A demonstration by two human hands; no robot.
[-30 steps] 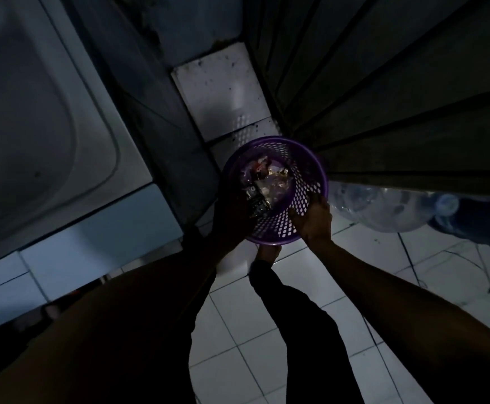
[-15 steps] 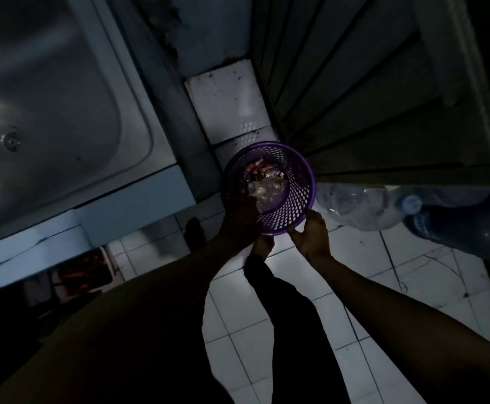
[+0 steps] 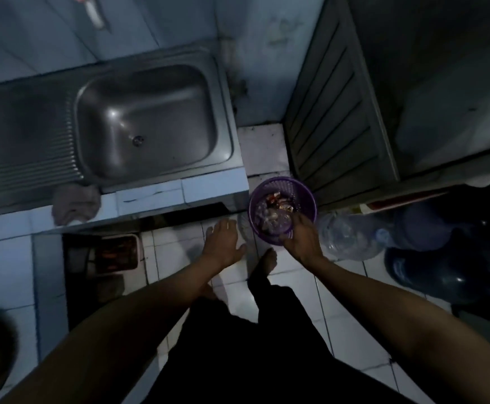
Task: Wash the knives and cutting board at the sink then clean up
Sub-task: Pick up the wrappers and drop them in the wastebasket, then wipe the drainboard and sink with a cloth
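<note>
I judge the washing done and myself in the clean-up step, seeing to the round purple perforated plastic waste basket [image 3: 282,209] on the white tiled floor, right of centre in the frame. My right hand [image 3: 303,242] lies on its near rim; whether those fingers curl round the rim or only rest there I cannot tell, as the light is dim and the hand covers the edge. My left hand [image 3: 223,243] hangs free near the basket at centre, fingers straight and loosely spread, holding nothing.

The rectangular stainless steel sink [image 3: 147,123] sits in the upper left, its basin bare as far as I can see. A knife with a pale blade and pink handle [image 3: 92,10] is at the top edge, partly cut off. I see no cutting board.

Next, I reckon, the right hand must let go the basket and both turn back toward the counter.

The basket's contents are a blur of wrappers. A crumpled grey cloth [image 3: 76,204] lies on the counter's edge.
</note>
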